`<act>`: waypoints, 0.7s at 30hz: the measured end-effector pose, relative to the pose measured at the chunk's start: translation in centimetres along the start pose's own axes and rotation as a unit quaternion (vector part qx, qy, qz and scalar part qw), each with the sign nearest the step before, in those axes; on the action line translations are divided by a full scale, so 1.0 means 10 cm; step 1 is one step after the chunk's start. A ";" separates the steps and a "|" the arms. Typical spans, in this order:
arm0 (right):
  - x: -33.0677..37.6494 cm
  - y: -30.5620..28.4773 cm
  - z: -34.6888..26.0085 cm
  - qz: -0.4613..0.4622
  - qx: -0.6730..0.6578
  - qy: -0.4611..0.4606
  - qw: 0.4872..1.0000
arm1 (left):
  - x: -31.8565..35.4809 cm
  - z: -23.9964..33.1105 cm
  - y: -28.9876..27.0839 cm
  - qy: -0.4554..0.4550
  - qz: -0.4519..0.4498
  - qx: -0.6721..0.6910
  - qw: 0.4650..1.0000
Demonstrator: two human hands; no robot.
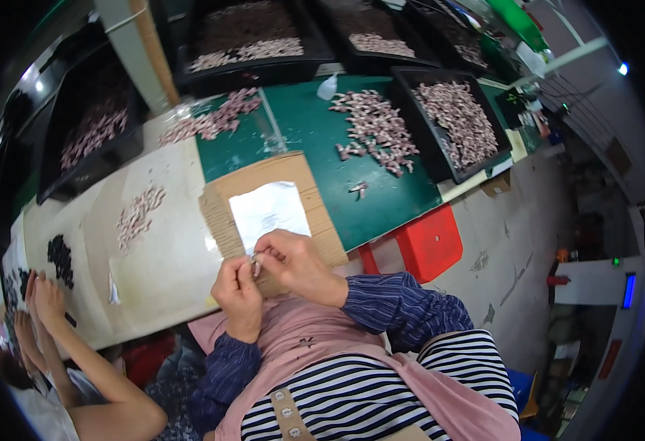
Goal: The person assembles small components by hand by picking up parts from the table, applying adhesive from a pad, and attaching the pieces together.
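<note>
Close to my body, over the near edge of the table, my two hands meet at the fingertips. Between them is a small pinkish piece [256, 270], mostly covered by fingers, so its exact kind is unclear. My left hand [239, 295] pinches it from the left, and my right hand [297, 266] pinches it from above and the right. Just beyond lies a white paper sheet [269, 209] on a piece of brown cardboard [216, 198]. One cluster of similar pink-and-dark pieces [376, 128] is spread on the green tabletop [300, 117].
A black tray [499, 147] full of such pieces stands at the right, with more black trays [264, 70] along the back. On the left, a co-worker's hands [45, 298] are beside small black pieces [61, 261]. A red stool [434, 246] stands right of the table.
</note>
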State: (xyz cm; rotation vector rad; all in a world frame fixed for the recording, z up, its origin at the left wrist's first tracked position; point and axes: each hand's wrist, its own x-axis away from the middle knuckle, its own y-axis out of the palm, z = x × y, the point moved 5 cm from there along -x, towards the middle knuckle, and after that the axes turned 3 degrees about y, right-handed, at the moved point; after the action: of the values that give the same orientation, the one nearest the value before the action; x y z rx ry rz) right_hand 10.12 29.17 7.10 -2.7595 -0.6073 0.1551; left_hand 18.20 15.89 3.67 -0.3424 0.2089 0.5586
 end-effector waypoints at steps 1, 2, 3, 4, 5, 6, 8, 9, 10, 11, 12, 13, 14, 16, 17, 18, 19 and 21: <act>-0.03 -0.03 0.00 -0.042 -0.002 0.020 0.999 | -0.01 0.00 0.02 0.008 -0.008 0.008 1.000; -0.05 -0.05 0.01 -0.086 -0.005 0.040 0.996 | -0.02 -0.02 0.05 -0.004 -0.022 0.016 1.000; -0.06 -0.11 0.01 -0.091 -0.016 0.037 0.995 | -0.04 -0.03 0.07 -0.017 -0.034 0.022 0.999; -0.06 -0.17 0.03 -0.083 -0.015 0.035 0.996 | -0.07 -0.01 0.09 -0.011 -0.039 0.025 0.999; -0.06 -0.21 0.06 -0.088 -0.046 0.059 0.993 | -0.10 0.05 0.11 0.034 -0.043 -0.004 0.998; -0.05 -0.25 0.10 -0.094 -0.078 0.084 0.989 | -0.12 0.12 0.13 0.078 -0.047 -0.034 0.995; -0.03 -0.34 0.14 -0.103 -0.077 0.093 0.987 | -0.15 0.21 0.21 0.102 -0.062 -0.037 0.992; -0.02 -0.35 0.15 -0.119 -0.077 0.103 0.985 | -0.16 0.24 0.23 0.107 -0.061 -0.039 0.992; 0.00 -0.38 0.14 -0.116 -0.079 0.103 0.985 | -0.17 0.27 0.25 0.112 -0.061 -0.041 0.991; 0.03 -0.42 0.14 -0.103 -0.120 0.119 0.980 | -0.18 0.28 0.28 0.114 -0.064 -0.042 0.991; 0.04 -0.45 0.14 -0.092 -0.160 0.133 0.974 | -0.18 0.30 0.32 0.128 -0.074 -0.037 0.988; 0.07 -0.48 0.16 -0.091 -0.161 0.131 0.974 | -0.19 0.34 0.36 0.142 -0.084 -0.033 0.986; 0.10 -0.53 0.18 -0.063 -0.154 0.122 0.979 | -0.21 0.37 0.39 0.144 -0.085 -0.033 0.985; 0.12 -0.65 0.23 -0.033 -0.147 0.110 0.982 | -0.23 0.51 0.46 0.191 -0.104 -0.020 0.976; 0.10 -0.78 0.26 0.013 -0.113 0.092 0.989 | -0.22 0.46 0.48 0.147 -0.129 0.001 0.981; 0.09 -0.91 0.30 0.062 -0.079 0.074 0.992 | -0.21 0.45 0.48 0.149 -0.132 0.000 0.980; 0.04 -1.09 0.33 0.122 -0.018 0.035 0.992 | -0.22 0.41 0.46 0.111 -0.120 0.019 0.986; -0.10 -1.47 0.48 0.224 0.065 -0.006 0.972 | -0.21 0.31 0.39 0.075 -0.107 0.037 0.991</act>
State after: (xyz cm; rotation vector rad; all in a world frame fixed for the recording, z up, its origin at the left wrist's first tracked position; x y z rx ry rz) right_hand 2.62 42.71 7.37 -2.7221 0.0333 0.2977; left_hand 14.64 19.15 6.14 -0.3307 0.3321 0.3129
